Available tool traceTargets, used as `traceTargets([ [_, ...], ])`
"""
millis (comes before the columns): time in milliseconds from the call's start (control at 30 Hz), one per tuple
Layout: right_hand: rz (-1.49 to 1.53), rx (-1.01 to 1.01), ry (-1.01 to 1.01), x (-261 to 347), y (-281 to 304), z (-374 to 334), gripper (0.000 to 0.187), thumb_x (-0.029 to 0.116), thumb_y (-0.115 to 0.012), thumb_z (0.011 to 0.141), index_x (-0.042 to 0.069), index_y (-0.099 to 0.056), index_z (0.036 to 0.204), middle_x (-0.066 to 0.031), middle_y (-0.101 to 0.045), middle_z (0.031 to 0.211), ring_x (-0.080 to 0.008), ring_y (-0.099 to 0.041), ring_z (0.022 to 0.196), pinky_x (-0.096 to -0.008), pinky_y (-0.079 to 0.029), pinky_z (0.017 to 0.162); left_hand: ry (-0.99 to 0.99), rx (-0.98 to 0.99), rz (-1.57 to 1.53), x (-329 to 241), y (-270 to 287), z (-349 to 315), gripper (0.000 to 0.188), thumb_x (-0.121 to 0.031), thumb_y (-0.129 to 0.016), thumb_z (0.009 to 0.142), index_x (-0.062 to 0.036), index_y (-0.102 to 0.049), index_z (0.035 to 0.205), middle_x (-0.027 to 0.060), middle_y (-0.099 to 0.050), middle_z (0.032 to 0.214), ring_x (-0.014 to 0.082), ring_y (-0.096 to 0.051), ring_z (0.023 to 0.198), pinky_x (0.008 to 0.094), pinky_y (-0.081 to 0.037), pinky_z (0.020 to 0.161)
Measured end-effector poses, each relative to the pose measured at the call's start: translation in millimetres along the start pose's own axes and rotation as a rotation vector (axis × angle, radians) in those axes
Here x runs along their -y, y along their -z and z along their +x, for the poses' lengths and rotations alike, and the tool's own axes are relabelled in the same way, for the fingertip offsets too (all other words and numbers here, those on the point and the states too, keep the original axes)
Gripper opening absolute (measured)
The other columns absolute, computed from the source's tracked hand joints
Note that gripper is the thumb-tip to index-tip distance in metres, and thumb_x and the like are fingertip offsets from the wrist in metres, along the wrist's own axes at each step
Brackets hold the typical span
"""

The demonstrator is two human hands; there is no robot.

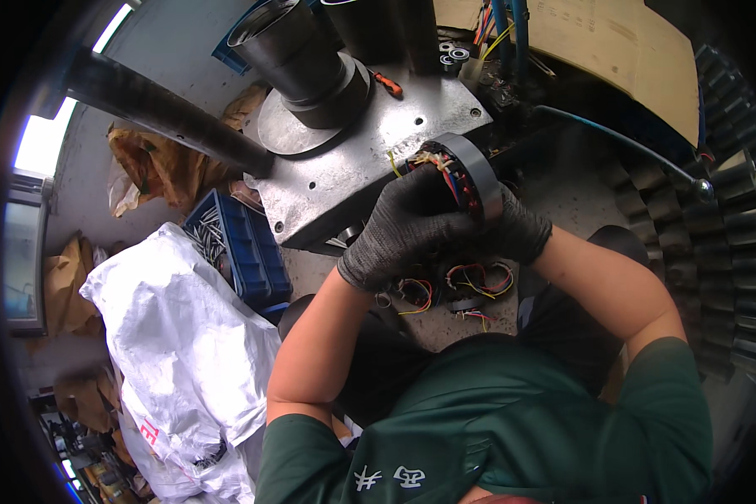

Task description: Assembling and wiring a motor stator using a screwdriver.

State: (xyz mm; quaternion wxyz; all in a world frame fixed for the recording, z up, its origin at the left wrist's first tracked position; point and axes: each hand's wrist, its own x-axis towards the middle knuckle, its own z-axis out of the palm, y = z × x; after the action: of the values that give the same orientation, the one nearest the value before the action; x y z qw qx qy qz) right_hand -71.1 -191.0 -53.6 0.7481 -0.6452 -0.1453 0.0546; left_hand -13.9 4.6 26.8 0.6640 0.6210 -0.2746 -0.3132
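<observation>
A: Grip?
B: Left hand [407,225] and right hand [521,231], gloved, curled closed on a wound stator [479,172], held up near the steel plate [344,176].
A: Step?
B: Probably orienting it; next move calls for keeping coloured leads [450,180] clear.

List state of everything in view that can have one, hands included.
Left hand: gloved, gripping stator
Right hand: gloved, against stator's right side, grip partly hidden
Stator: raised, tilted, wires showing
Orange-handled tool: lying on steel plate
Blue crate: open, holding metal rods
White sack: creased, beside crate
Ball-ended lever: slanting down rightward
</observation>
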Motion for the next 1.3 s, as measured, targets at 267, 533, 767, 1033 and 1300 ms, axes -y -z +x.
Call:
traceTargets([
  [267,-0.416,0.049,0.199,7.9,-7.2,8.6,0.053,0.009,-0.082,0.088,0.011,-0.061,0.137,-0.0058,-0.067,0.128,-0.0136,-0.064,0.116,-0.035,-0.057,0.102,0.015,-0.04,-0.065,-12.9,2.9,-11.0,0.043,-0.012,-0.085,0.086,0.002,-0.068,0.124,0.0065,-0.073,0.116,0.0139,-0.067,0.11,0.034,-0.056,0.097],
  [533,0.125,0.0,-0.101,-17.4,19.9,17.0,0.044,0.022,-0.065,0.102,0.009,-0.056,0.143,-0.0089,-0.066,0.13,-0.0203,-0.064,0.12,-0.0358,-0.055,0.104,-0.121,-0.34,0.531,-6.8,61.9,-23.8,0.018,-0.016,-0.072,0.098,-0.0046,-0.073,0.113,0.0132,-0.075,0.086,0.0171,-0.076,0.084,0.0334,-0.06,0.077],
  [767,-0.01,0.0,-0.113,-56.8,47.1,15.7,0.048,0.031,-0.058,0.105,0.007,-0.054,0.146,-0.014,-0.064,0.135,-0.0252,-0.069,0.113,-0.0397,-0.06,0.095,-0.363,-0.521,0.651,8.5,79.7,-19.3,0.043,-0.011,-0.076,0.096,-0.006,-0.063,0.137,0.012,-0.072,0.119,0.0171,-0.069,0.098,0.0351,-0.058,0.084],
  [1033,-0.492,0.204,0.272,-12.9,11.9,31.2,0.06,0.025,-0.068,0.101,0.009,-0.048,0.155,-0.0131,-0.051,0.156,-0.0277,-0.053,0.14,-0.0417,-0.042,0.12,-0.041,-0.204,-0.209,13.0,16.6,-10.9,0.058,-0.03,-0.073,0.101,-0.0037,-0.052,0.149,0.0094,-0.066,0.13,0.0167,-0.065,0.115,0.0328,-0.057,0.096],
  [1300,-0.273,0.266,-0.131,3.8,23.1,72.5,0.046,0.012,-0.076,0.096,0.009,-0.064,0.14,-0.0126,-0.061,0.146,-0.0251,-0.06,0.133,-0.0418,-0.049,0.114,-0.206,-0.401,-0.314,19.9,35.5,-7.0,0.042,-0.018,-0.074,0.097,-0.0023,-0.06,0.133,0.0082,-0.069,0.119,0.0157,-0.066,0.11,0.0331,-0.056,0.096],
])
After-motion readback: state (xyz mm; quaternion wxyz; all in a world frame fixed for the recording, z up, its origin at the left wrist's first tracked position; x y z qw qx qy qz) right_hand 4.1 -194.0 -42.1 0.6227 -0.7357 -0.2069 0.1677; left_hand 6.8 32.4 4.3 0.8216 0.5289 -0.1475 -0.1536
